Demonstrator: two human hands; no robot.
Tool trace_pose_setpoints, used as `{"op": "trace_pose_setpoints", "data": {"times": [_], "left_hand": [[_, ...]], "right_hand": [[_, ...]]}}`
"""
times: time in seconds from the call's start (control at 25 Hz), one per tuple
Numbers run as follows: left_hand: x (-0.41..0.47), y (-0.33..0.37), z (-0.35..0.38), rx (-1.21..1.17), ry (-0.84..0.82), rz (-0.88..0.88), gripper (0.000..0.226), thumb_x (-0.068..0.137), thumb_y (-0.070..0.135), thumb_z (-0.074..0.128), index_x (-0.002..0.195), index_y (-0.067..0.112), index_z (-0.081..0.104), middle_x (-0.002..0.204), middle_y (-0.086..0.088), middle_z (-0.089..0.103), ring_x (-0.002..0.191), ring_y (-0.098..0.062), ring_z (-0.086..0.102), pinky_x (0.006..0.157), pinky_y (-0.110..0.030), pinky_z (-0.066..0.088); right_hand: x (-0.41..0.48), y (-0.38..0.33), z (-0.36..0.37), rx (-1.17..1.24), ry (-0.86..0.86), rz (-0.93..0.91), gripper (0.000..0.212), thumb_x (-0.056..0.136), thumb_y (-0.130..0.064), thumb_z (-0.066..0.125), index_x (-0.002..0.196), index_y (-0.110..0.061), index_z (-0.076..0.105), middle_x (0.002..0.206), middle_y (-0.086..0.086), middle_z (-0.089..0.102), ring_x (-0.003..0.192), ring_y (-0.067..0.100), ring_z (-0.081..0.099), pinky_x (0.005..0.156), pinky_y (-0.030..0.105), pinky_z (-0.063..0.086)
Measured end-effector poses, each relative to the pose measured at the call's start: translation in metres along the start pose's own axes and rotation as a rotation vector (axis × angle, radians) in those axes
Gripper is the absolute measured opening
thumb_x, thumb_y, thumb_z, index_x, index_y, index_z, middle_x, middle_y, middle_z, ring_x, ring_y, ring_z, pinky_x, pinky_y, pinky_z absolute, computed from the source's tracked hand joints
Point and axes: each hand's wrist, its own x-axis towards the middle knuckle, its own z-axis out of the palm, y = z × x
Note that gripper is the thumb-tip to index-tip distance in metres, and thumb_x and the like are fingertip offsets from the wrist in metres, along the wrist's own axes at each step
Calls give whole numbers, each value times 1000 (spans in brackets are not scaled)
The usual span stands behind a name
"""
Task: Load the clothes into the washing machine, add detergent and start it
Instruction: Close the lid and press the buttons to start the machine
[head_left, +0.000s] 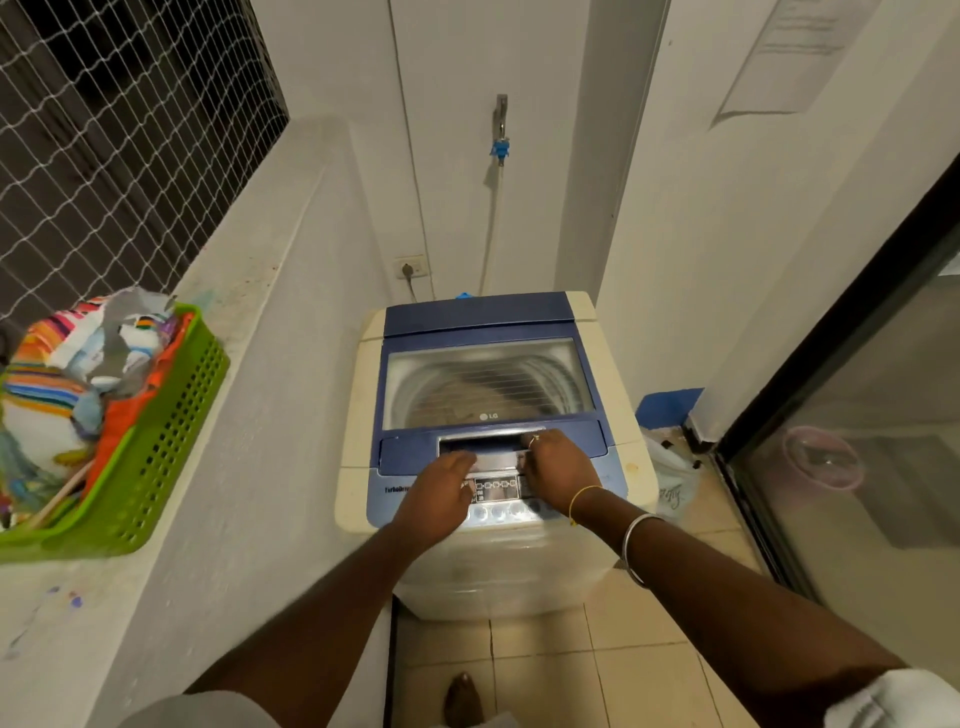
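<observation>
A white top-loading washing machine (358, 395) with a blue lid (480, 312) stands against the far wall, its lid down. Through the lid's window (488, 382) the drum shows. My left hand (441, 493) and my right hand (558, 470) both rest on the front of the lid at its recessed handle (491, 444), fingers curled at the handle's edge, above the control panel (496, 491). On the ledge to the left sits a green laundry basket (171, 415) heaped with colourful clothes (62, 374).
A concrete ledge (249, 291) with netting above runs along the left. A tap with a hose (500, 140) and a wall socket (410, 267) are behind the machine. A glass sliding door (857, 441) is on the right, with a plastic bag (672, 478) beside the machine. Tiled floor lies below.
</observation>
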Motion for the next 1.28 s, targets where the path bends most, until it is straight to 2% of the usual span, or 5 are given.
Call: {"op": "trace_pose_setpoints", "data": {"times": [0.16, 0.32, 0.72, 1.04, 1.28], "left_hand": [[-32, 23, 9, 116, 13, -23, 53, 96, 38, 49, 143, 14, 45, 142, -6, 52, 129, -24, 50, 108, -41, 41], [-63, 51, 12, 153, -10, -38, 58, 102, 39, 45, 152, 13, 34, 158, -7, 36, 146, -24, 32, 119, -43, 23], [-94, 61, 21, 216, -149, -35, 66, 104, 46, 35, 158, 16, 14, 167, -5, 8, 154, -23, 10, 123, -40, 4], [-91, 62, 23, 195, -159, -34, 67, 104, 49, 34, 158, 16, 12, 167, -5, 7, 154, -23, 9, 123, -40, 6], [-87, 65, 20, 156, -137, -30, 68, 104, 47, 35, 159, 16, 9, 167, -4, 5, 154, -23, 6, 123, -39, 6]], "right_hand": [[-39, 6, 1, -93, 0, -165, 49, 94, -30, 53, 135, -4, 53, 135, 14, 57, 126, 31, 49, 107, 39, 40], [-72, 8, 3, -173, -64, -213, 64, 96, -43, 50, 146, -4, 41, 153, 14, 39, 142, 31, 34, 118, 43, 29], [-112, -2, 13, -187, -117, -165, 74, 98, -52, 43, 155, -11, 21, 163, 9, 19, 151, 27, 14, 123, 47, 15], [-114, -12, 27, -167, -108, -141, 74, 97, -53, 45, 154, -11, 25, 161, 9, 24, 149, 27, 21, 122, 44, 20], [-111, 24, 14, -185, -127, -4, 77, 93, -54, 50, 152, -11, 27, 160, 10, 25, 148, 28, 23, 120, 45, 25]]}}
